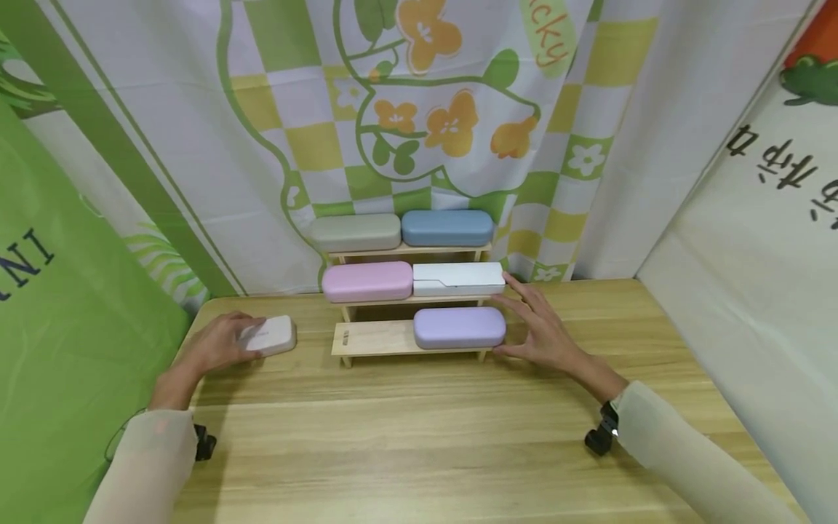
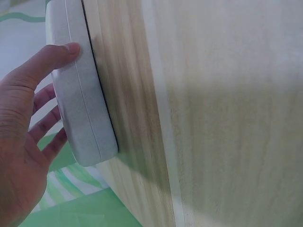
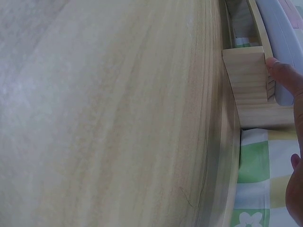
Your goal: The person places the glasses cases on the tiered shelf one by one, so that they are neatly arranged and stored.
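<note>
On the table at the left, my left hand (image 1: 225,340) holds a white glasses case (image 1: 278,335). In the left wrist view its thumb lies on the near side of the case (image 2: 83,90), the other fingers behind it. My right hand (image 1: 543,331) is at the right end of a three-tier wooden rack (image 1: 380,337), fingers spread. Its thumb touches the bottom shelf's end beside a lavender glasses case (image 1: 460,327). Its index fingertip is at the right end of a white folding-flap case (image 1: 458,278) on the middle shelf.
A pink case (image 1: 368,282) sits left on the middle shelf; a grey-green case (image 1: 356,233) and a blue case (image 1: 448,228) are on top. The bottom shelf's left half is bare wood. Patterned curtains (image 1: 406,167) hang behind the wooden table (image 1: 393,437).
</note>
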{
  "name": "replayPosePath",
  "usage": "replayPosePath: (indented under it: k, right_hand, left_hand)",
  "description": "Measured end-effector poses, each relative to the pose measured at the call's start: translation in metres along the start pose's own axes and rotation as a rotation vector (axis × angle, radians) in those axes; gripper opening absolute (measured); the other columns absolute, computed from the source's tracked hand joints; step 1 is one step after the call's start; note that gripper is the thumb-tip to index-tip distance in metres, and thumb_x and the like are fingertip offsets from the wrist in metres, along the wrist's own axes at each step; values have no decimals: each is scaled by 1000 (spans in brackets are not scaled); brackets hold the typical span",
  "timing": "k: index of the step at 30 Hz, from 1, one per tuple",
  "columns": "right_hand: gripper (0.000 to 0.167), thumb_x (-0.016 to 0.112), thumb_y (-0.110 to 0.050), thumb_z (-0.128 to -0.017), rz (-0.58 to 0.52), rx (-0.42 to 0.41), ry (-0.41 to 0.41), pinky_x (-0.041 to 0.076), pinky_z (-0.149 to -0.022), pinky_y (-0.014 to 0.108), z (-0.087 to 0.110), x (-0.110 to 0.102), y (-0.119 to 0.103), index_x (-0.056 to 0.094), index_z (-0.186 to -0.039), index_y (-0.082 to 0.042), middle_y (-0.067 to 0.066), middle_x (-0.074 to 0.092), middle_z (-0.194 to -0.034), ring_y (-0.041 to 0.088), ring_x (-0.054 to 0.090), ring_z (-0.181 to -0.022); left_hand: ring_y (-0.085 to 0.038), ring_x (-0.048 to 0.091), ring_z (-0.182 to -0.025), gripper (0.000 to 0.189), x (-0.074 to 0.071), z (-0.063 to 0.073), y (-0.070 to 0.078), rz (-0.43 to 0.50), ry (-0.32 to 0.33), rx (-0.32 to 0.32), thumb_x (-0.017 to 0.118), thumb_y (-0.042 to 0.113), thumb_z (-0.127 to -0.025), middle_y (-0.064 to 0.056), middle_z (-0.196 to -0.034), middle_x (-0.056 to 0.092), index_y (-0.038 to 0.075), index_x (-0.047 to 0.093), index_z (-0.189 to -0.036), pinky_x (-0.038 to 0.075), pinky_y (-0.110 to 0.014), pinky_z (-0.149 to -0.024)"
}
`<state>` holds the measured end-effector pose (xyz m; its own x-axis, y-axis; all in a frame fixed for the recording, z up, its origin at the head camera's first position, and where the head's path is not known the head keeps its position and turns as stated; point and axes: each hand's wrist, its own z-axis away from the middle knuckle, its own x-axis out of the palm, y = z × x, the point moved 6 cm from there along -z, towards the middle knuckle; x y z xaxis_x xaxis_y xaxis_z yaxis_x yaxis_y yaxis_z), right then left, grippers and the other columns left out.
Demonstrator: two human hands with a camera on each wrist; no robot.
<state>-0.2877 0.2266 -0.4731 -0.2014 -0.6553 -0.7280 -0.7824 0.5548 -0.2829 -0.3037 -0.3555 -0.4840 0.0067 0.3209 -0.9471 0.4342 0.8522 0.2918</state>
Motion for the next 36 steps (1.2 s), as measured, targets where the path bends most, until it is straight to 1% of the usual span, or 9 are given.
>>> replayPosePath:
  k: [3, 9, 16, 21, 26, 29, 33, 36]
  right_hand:
    - [107, 108, -30, -53, -2, -7, 6, 37, -114, 48, -1, -1, -1, 61, -146, -6, 18, 30, -172, 42, 46, -140]
    - [105, 107, -33, -55, -5, 15, -9, 35, -118, 46, -2, -2, -1, 61, -146, -9, 17, 30, -172, 40, 45, -142]
    - [106, 107, -36, -53, 9, 10, -10, 35, -119, 48, -1, -3, 1, 61, -146, -10, 17, 30, -172, 41, 44, -144]
    - [105, 106, -36, -56, 9, 15, -16, 33, -121, 47, -1, -2, 1, 61, -146, -10, 18, 30, -172, 40, 43, -145]
    - [105, 107, -36, -56, 3, 16, -18, 32, -122, 46, -2, -2, -1, 60, -147, -10, 18, 30, -172, 39, 42, -146]
    - [107, 107, -36, -55, 1, 16, -21, 31, -123, 47, -3, -3, -1, 60, -147, -10, 18, 30, -172, 40, 41, -148]
    - [107, 107, -36, -55, -1, 18, -24, 31, -124, 49, -3, -3, -2, 60, -147, -10, 17, 29, -172, 40, 39, -149]
    - [107, 107, -35, -55, 1, 23, -26, 31, -124, 48, -2, -3, -1, 60, -147, -10, 16, 29, -173, 39, 39, -149]
  left_hand:
    - [-50, 67, -108, 69, -1, 1, 6, -12, 1, 15, 95, 24, -76, -33, -123, 68, -4, 69, -134, 55, -63, -90]
    - [-51, 65, -113, 70, -7, 3, 18, -13, 20, 31, 95, 25, -76, -31, -126, 68, 0, 70, -136, 54, -63, -91]
    - [-50, 65, -114, 69, -17, 5, 37, -31, 40, 71, 95, 27, -75, -29, -127, 69, 2, 71, -135, 54, -63, -90]
    - [-51, 63, -117, 69, -25, 6, 55, -25, 52, 83, 95, 28, -74, -27, -128, 69, 4, 72, -134, 54, -65, -91]
    - [-49, 64, -115, 67, -32, 6, 73, -29, 75, 106, 95, 27, -72, -25, -127, 71, 5, 74, -132, 56, -62, -85]
    - [-48, 65, -114, 66, -34, 7, 82, -32, 86, 122, 96, 25, -72, -24, -126, 72, 5, 74, -131, 57, -62, -83]
    - [-48, 66, -112, 66, -38, 6, 96, -39, 114, 159, 96, 23, -70, -23, -124, 73, 4, 75, -130, 58, -62, -82]
    - [-46, 68, -111, 68, -40, 5, 106, -43, 150, 206, 98, 23, -67, -21, -122, 74, 4, 76, -128, 59, -61, -81]
